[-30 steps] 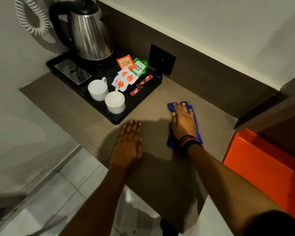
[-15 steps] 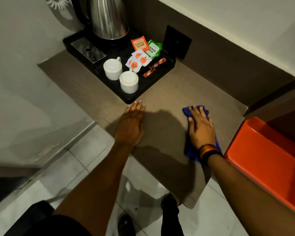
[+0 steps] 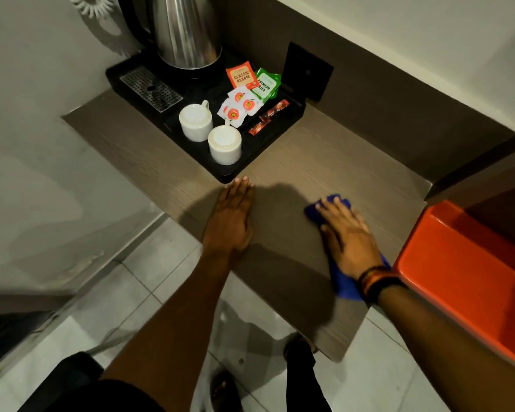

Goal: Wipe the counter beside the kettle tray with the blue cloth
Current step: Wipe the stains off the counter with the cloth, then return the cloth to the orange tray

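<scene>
A blue cloth (image 3: 344, 285) lies on the brown wooden counter (image 3: 318, 162), to the right of the black kettle tray (image 3: 268, 141). My right hand (image 3: 347, 234) presses flat on the cloth, which shows beyond the fingertips and under the wrist. My left hand (image 3: 231, 220) rests flat on the counter with its fingers together. Its fingertips reach just short of the tray's near corner. The steel kettle (image 3: 186, 31) stands at the back of the tray.
On the tray are two upturned white cups (image 3: 210, 132), tea sachets (image 3: 246, 90) and a metal drip grille (image 3: 150, 89). A black wall socket (image 3: 306, 72) sits behind it. An orange chair (image 3: 470, 272) stands right of the counter. Below the counter edge is tiled floor (image 3: 137, 292).
My right hand has slid the cloth back toward me and rightward, away from the tray. My left hand has kept its place on the counter. The view has shifted down.
</scene>
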